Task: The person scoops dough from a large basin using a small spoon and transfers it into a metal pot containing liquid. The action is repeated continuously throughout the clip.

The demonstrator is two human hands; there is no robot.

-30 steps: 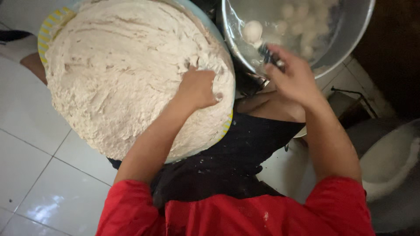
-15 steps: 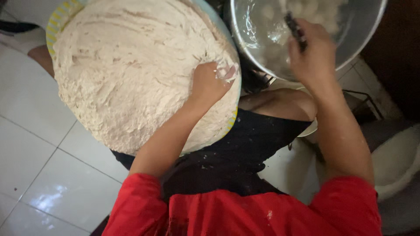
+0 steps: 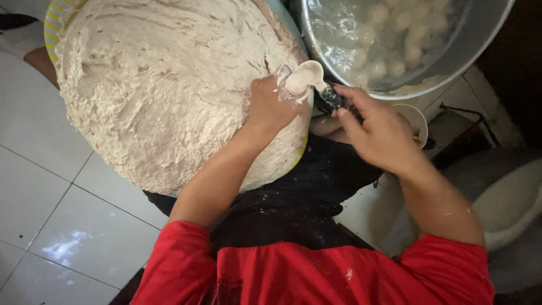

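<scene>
Both hands (image 3: 271, 104) (image 3: 381, 133) meet at a paste-filled spoon (image 3: 307, 76).

Rough, matt dough mass (image 3: 164, 90), shiny metal pot (image 3: 451, 51) — glossy white floor tiles (image 3: 62, 226), dough-coated spoon (image 3: 305, 76)

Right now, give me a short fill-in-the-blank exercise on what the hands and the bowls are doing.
1. The left hand rests on the pale ____ heaped in the big basin.
2. The right hand holds a dark-handled ____ loaded with paste.
3. The metal pot holds round white ____ in liquid.
4. The person's sleeves are ____ in colour.

Missing words: dough; spoon; balls; red
</scene>
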